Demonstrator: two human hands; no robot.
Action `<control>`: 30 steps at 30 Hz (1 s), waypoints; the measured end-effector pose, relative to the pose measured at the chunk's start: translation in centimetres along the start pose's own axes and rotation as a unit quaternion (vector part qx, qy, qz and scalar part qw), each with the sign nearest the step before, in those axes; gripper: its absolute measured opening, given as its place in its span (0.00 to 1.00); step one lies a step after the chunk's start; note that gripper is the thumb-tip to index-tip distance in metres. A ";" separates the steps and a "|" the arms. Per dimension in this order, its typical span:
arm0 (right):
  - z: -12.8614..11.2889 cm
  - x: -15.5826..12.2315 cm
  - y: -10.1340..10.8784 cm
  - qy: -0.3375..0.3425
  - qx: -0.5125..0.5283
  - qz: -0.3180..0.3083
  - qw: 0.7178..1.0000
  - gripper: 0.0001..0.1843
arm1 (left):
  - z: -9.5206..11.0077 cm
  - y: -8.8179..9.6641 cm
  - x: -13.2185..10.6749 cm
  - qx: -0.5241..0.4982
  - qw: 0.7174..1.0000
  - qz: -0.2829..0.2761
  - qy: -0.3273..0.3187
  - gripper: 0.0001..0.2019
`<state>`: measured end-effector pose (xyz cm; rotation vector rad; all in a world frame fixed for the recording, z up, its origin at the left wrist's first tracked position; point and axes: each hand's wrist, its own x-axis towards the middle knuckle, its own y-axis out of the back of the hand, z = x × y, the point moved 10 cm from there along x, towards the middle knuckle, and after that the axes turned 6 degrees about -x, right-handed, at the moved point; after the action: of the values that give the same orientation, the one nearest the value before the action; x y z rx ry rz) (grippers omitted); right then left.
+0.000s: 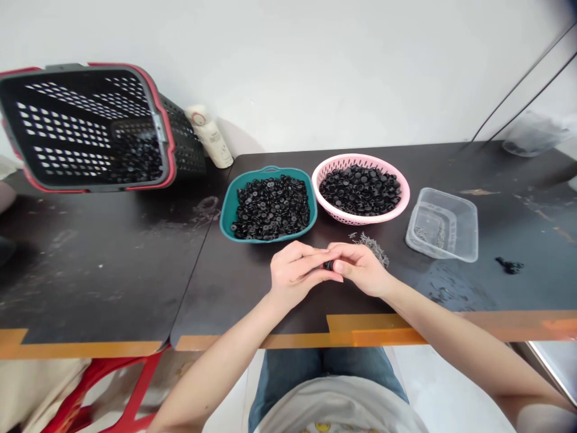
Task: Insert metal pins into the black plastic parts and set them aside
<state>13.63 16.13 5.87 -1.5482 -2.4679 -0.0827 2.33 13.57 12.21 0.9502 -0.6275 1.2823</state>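
Note:
My left hand (300,270) and my right hand (358,264) meet over the dark table, fingers closed together. Between them they pinch a small round black part (329,265), mostly covered by the fingers. Just behind the hands stands a teal basin (228,210) filled with flat black discs that have a centre hole. Beside it a pink basket (403,201) holds many black cap-like pieces. Close to my right hand lies a pile of small grey metal pins or screws (374,248), partly hidden by that hand.
A clear plastic tub (471,240) with a few metal bits stands at right, near a small black cluster (509,265). At left a black-and-red basket (169,138) lies tipped, with black parts inside. A white bottle (211,139) leans behind. Orange tape (293,341) lines the table's front edge.

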 end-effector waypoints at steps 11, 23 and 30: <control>2.4 -0.3 0.6 -0.149 0.076 -0.030 0.985 0.15 | 0.6 -1.1 0.8 0.084 0.993 -0.064 -0.051 0.10; 3.5 0.4 1.9 -0.116 -0.392 -0.030 0.912 0.08 | -8.1 3.8 3.0 0.400 0.861 -0.235 0.210 0.13; 3.1 0.6 -2.8 -0.044 -0.508 -0.064 0.858 0.10 | -13.4 0.4 3.7 0.366 0.808 -0.372 0.274 0.09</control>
<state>10.39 16.00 3.18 -1.6679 -2.7203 -1.5878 1.19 26.99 8.75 1.1889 0.7206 0.9719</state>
